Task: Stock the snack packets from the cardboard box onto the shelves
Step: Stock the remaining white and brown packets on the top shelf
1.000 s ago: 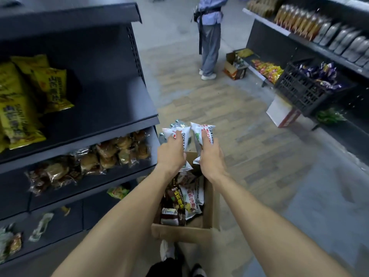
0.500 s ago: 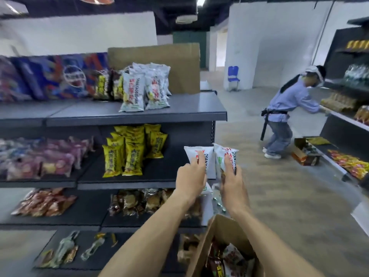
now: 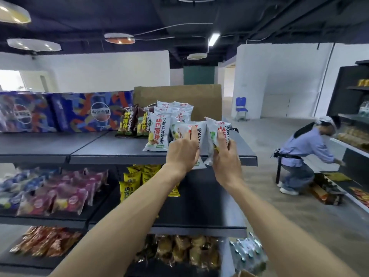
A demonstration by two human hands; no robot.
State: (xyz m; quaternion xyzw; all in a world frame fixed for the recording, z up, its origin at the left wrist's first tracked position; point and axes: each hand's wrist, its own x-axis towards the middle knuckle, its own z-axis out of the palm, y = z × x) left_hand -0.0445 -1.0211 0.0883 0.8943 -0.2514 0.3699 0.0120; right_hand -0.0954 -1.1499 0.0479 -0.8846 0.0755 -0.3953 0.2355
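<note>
Head view, frame centre: left hand (image 3: 182, 151) and right hand (image 3: 224, 158) each grip a packet (image 3: 201, 132) over the shelf (image 3: 229, 154) edge; either could slip off.

Shiny plastic snack packets (image 3: 201, 134) in both hands; dull dark metal shelf (image 3: 119, 150) under them; brown cardboard sheet (image 3: 177, 98) behind.

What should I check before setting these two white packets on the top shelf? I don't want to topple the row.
1. Left hand grips its white packet: ok.
2. Right hand grips the other packet: ok.
3. Bare space on the top shelf right of the standing white packets: ok.
4. Standing row upright: ok.
5. Held packets clear of that row: cannot tell.
</note>
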